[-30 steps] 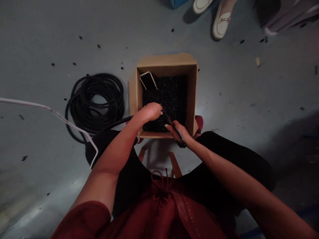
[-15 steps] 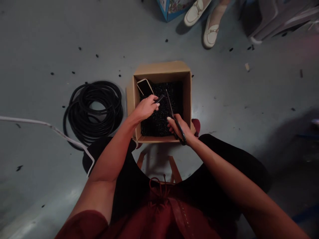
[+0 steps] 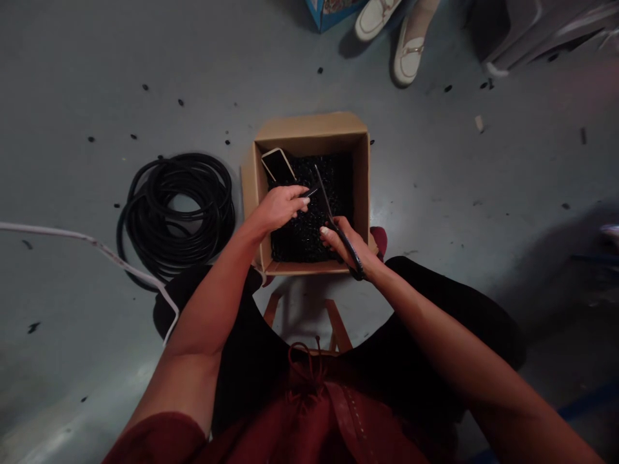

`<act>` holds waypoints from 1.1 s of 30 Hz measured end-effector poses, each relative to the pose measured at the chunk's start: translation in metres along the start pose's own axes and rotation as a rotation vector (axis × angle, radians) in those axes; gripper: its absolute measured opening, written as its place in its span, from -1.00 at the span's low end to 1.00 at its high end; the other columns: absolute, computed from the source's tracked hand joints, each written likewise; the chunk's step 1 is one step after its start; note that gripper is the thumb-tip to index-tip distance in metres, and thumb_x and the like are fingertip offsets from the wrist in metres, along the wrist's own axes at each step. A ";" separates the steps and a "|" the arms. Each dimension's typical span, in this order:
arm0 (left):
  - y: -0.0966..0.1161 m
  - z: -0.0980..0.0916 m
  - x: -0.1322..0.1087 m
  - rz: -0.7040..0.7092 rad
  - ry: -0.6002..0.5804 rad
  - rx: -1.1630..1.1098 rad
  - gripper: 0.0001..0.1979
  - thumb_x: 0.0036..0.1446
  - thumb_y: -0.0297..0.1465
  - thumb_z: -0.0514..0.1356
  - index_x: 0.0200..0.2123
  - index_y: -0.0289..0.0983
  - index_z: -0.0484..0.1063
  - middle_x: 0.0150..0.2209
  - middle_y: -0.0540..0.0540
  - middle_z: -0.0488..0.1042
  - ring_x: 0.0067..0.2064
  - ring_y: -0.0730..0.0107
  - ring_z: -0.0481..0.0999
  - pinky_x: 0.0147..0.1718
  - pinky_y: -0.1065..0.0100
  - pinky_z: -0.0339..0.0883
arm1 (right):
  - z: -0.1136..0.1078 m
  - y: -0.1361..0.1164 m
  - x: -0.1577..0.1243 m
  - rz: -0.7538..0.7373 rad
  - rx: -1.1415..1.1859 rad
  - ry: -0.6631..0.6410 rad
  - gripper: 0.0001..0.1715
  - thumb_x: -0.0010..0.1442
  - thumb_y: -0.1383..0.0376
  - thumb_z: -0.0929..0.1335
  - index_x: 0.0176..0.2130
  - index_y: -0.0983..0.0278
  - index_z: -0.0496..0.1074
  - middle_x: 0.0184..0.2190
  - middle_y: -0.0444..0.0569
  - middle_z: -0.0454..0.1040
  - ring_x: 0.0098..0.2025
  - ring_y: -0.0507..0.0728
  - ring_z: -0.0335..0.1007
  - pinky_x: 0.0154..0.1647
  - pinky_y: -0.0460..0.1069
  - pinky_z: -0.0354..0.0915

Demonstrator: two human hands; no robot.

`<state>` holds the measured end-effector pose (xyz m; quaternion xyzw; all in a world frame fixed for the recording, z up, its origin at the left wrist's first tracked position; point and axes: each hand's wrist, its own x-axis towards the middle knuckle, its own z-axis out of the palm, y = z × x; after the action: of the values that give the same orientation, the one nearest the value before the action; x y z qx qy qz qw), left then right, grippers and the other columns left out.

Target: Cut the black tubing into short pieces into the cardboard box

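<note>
I sit over an open cardboard box on the floor, filled with small black cut pieces. My left hand is closed on the end of a black corrugated hose, held over the box. My right hand grips black scissors; their blades point up and away, close to the hose end. A phone leans in the box's far left corner.
A coil of black hose lies on the grey floor left of the box. A white cable crosses at the left. Another person's white shoes stand beyond the box, beside a blue carton. Black scraps dot the floor.
My left hand has lifted from the pile and now holds the hose end out over the box. The scissors have swung up toward it. The view shifted slightly.
</note>
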<state>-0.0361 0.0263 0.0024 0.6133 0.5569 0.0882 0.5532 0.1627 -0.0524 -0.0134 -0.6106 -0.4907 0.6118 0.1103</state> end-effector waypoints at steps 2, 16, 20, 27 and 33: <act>-0.001 0.000 0.000 0.002 -0.004 0.002 -0.68 0.19 -0.40 0.08 -0.07 -0.38 0.52 -0.31 -0.12 0.56 -0.42 0.50 0.41 -0.33 0.39 0.33 | -0.001 -0.001 -0.001 -0.006 -0.002 -0.007 -0.46 0.24 -0.12 0.27 0.00 0.20 0.23 -0.12 0.05 0.51 -0.10 0.20 0.47 -0.08 0.10 0.35; -0.002 -0.004 0.000 0.012 -0.002 0.035 -0.66 0.19 -0.36 0.07 -0.07 -0.37 0.54 -0.35 -0.09 0.56 -0.45 0.51 0.38 -0.37 0.42 0.30 | -0.009 -0.006 -0.004 -0.013 -0.132 -0.042 -0.48 0.25 -0.08 0.27 0.01 0.20 0.25 -0.19 0.04 0.52 -0.13 0.26 0.46 -0.14 0.10 0.32; -0.002 -0.003 0.000 0.006 -0.014 0.043 -0.63 0.19 -0.36 0.08 -0.03 -0.38 0.53 -0.35 -0.10 0.57 -0.43 0.49 0.40 -0.34 0.39 0.31 | -0.009 -0.006 -0.004 -0.019 -0.133 -0.037 -0.48 0.24 -0.09 0.28 0.02 0.19 0.26 -0.21 0.04 0.52 -0.15 0.27 0.46 -0.16 0.10 0.31; 0.000 -0.005 0.000 0.005 -0.051 0.090 -0.63 0.20 -0.37 0.08 -0.01 -0.38 0.53 -0.36 -0.09 0.58 -0.43 0.50 0.40 -0.34 0.41 0.32 | -0.010 -0.009 -0.006 -0.018 -0.136 -0.053 -0.49 0.25 -0.09 0.27 0.00 0.21 0.27 -0.20 0.07 0.53 -0.14 0.28 0.45 -0.12 0.13 0.30; 0.002 -0.002 -0.001 -0.007 -0.088 0.114 -0.64 0.20 -0.39 0.09 -0.02 -0.42 0.53 -0.37 -0.11 0.58 -0.44 0.49 0.41 -0.33 0.40 0.32 | -0.007 -0.005 -0.007 -0.034 -0.112 -0.064 -0.45 0.24 -0.11 0.27 0.00 0.23 0.23 -0.21 0.07 0.51 -0.15 0.25 0.46 -0.13 0.12 0.33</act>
<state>-0.0366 0.0271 0.0045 0.6452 0.5382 0.0271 0.5416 0.1681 -0.0518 -0.0035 -0.5876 -0.5377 0.6006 0.0705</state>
